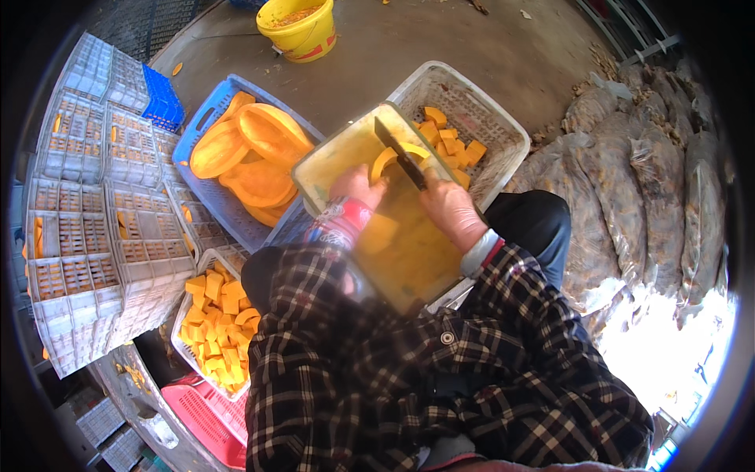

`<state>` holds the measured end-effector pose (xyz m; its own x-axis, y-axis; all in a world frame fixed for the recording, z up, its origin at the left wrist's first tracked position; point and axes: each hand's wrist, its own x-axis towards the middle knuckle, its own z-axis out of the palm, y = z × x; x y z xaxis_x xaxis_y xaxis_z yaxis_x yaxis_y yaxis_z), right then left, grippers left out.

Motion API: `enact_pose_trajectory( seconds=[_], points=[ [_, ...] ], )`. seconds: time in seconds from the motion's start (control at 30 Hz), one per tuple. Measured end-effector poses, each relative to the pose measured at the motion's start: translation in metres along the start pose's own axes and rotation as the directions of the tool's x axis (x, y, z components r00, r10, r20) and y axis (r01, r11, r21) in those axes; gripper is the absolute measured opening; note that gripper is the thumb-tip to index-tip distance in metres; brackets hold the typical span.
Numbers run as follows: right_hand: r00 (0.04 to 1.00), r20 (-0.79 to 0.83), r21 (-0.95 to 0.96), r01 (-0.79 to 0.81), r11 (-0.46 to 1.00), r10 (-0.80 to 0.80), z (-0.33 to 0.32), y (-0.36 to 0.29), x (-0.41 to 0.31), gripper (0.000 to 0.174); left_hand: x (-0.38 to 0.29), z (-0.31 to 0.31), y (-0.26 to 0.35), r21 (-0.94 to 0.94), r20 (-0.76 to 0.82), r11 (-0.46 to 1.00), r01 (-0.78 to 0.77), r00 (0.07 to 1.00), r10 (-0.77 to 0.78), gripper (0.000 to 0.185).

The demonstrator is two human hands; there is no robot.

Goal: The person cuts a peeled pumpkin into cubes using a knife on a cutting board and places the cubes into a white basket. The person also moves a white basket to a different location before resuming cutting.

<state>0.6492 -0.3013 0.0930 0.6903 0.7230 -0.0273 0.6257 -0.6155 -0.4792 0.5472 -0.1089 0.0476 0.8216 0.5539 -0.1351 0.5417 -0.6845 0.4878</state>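
Observation:
On a worn cutting board (330, 141) before me stands a curved piece of peeled pumpkin (384, 160), its near end gripped by my left hand (358, 187). My right hand (451, 206) is closed around the handle of a knife (396, 147), whose dark blade lies across the pumpkin. Whether the blade has cut through cannot be seen. Under the board's far right edge, a whitish plastic crate (501, 124) holds several cut pumpkin chunks (451, 141). To the left, peeled pumpkin halves (259, 183) fill part of a blue crate (206, 112).
Stacked whitish crates (76, 236) rise at the left. Beside my left leg is a crate of pumpkin chunks (221, 324), with a red basket (203, 413) nearer. A yellow bucket (304, 35) stands on the floor ahead. Filled plastic sacks (613, 194) line the right side.

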Motion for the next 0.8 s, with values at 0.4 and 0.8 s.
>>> enact_pose_trajectory(
  seconds=[0.4,0.8],
  points=[
    [0.941,-0.292,0.294,-0.083,0.952,0.172,-0.028,0.032,-0.048,0.020,0.006,-0.008,-0.019,-0.713,0.041,0.700,-0.035,0.995,0.091,0.042],
    [0.996,-0.048,0.379,-0.050,0.924,0.073,-0.045,-0.005,-0.103,0.026,-0.027,-0.004,-0.064,-0.236,0.345,0.970,-0.059,0.928,0.140,0.057]
  ],
)
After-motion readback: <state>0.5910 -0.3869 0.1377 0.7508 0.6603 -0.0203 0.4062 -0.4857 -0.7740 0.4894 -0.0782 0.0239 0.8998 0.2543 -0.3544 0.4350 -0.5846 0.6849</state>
